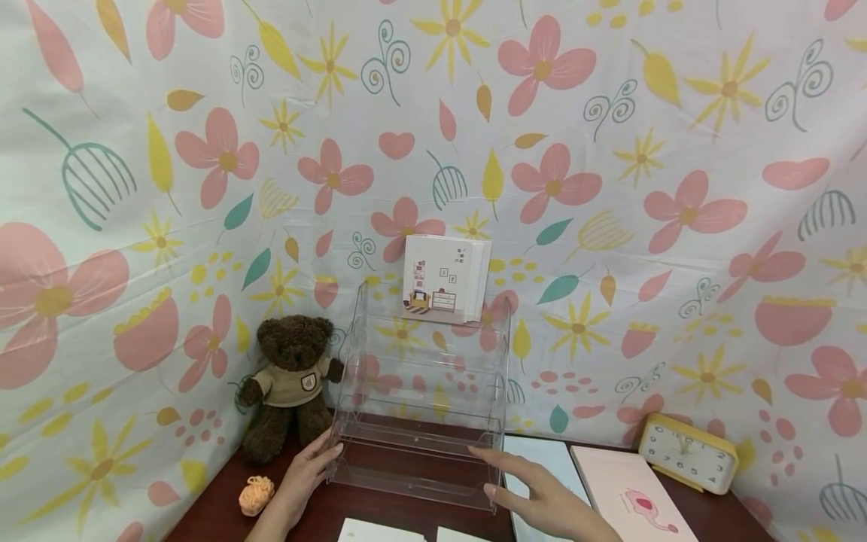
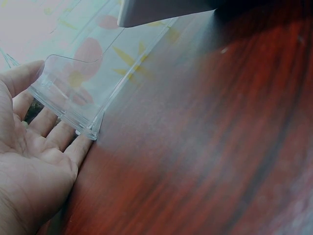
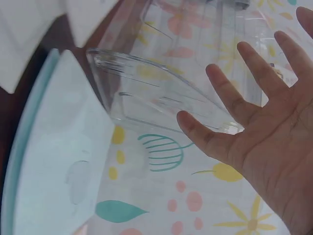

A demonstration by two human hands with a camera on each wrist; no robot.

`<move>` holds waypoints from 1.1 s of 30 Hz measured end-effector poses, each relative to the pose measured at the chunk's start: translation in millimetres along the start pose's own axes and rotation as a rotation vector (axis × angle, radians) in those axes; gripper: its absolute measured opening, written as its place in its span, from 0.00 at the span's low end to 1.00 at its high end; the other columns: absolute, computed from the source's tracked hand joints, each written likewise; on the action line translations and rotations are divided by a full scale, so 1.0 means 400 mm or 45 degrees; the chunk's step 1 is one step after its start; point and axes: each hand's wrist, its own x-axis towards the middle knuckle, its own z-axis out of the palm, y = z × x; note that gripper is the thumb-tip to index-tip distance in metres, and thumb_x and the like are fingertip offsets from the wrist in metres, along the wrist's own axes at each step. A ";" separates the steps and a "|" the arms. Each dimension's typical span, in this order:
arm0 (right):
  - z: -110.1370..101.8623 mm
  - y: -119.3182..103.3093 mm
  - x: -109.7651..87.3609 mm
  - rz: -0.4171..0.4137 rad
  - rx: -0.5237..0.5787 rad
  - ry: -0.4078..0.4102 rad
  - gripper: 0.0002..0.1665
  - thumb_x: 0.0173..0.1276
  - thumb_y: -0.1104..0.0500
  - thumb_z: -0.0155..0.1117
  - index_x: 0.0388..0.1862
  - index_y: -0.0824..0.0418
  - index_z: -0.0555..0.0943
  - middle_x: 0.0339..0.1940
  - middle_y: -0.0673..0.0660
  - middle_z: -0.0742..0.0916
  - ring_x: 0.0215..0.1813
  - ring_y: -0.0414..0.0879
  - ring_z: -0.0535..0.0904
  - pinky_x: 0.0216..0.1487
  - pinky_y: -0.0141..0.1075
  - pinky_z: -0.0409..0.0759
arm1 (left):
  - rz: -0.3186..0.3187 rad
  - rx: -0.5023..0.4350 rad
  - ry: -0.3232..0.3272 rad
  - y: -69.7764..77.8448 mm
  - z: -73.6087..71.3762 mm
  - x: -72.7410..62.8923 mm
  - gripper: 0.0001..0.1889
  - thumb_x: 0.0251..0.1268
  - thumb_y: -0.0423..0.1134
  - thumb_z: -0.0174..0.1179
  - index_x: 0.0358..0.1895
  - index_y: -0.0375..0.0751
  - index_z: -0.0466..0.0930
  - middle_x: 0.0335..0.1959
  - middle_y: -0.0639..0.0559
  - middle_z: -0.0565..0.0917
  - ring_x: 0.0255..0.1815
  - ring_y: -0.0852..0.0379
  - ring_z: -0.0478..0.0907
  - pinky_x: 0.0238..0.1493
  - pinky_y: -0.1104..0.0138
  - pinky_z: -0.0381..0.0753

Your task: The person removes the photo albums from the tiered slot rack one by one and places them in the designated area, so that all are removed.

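A clear plastic tiered rack [image 1: 420, 482] stands on the dark table in front of the bear and the wall. My left hand [image 1: 298, 482] holds its lower left side; in the left wrist view, the thumb of that hand [image 2: 39, 166] meets the rack's edge [image 2: 73, 110] while the other fingers lie along the outer side. By the rack's right side is my right hand [image 1: 535, 493], its fingers spread and nothing in its grasp in the right wrist view. White illustrated cards or booklets [image 1: 440, 278] stand on the top tier.
A brown teddy bear [image 1: 291, 384] and an orange yarn-like ball [image 1: 256, 497] are at left. At right lie a light blue flat item [image 1: 542, 463], a pink elephant box [image 1: 630, 489] and a yellow clock [image 1: 687, 452]. White cards [image 1: 379, 531] lie at the front.
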 end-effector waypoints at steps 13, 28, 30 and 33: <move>-0.095 -0.061 0.089 -0.131 -0.167 0.201 0.31 0.78 0.49 0.58 0.77 0.48 0.68 0.74 0.54 0.74 0.73 0.58 0.70 0.66 0.62 0.72 | 0.016 -0.009 0.003 0.005 0.000 0.003 0.41 0.70 0.57 0.61 0.80 0.45 0.59 0.78 0.35 0.58 0.75 0.32 0.59 0.68 0.38 0.66; -0.285 -0.163 0.367 -0.320 -0.737 0.455 0.33 0.73 0.54 0.65 0.74 0.58 0.71 0.74 0.63 0.73 0.72 0.62 0.69 0.69 0.63 0.68 | -0.013 0.002 0.022 0.003 0.003 0.003 0.45 0.65 0.61 0.64 0.79 0.45 0.59 0.78 0.33 0.58 0.74 0.31 0.60 0.67 0.39 0.68; -0.307 -0.191 0.409 -0.191 -0.852 0.466 0.36 0.73 0.50 0.64 0.77 0.55 0.68 0.77 0.62 0.69 0.74 0.63 0.66 0.69 0.67 0.65 | -0.019 0.005 0.022 0.004 0.002 0.002 0.45 0.64 0.62 0.64 0.79 0.45 0.59 0.78 0.33 0.58 0.74 0.31 0.60 0.67 0.38 0.68; -0.330 -0.218 0.466 -0.012 -1.014 0.441 0.42 0.73 0.46 0.62 0.81 0.52 0.59 0.81 0.60 0.61 0.78 0.61 0.58 0.69 0.71 0.60 | -0.025 0.007 0.031 0.001 0.002 0.003 0.45 0.65 0.62 0.64 0.79 0.44 0.59 0.78 0.32 0.57 0.74 0.30 0.60 0.67 0.38 0.68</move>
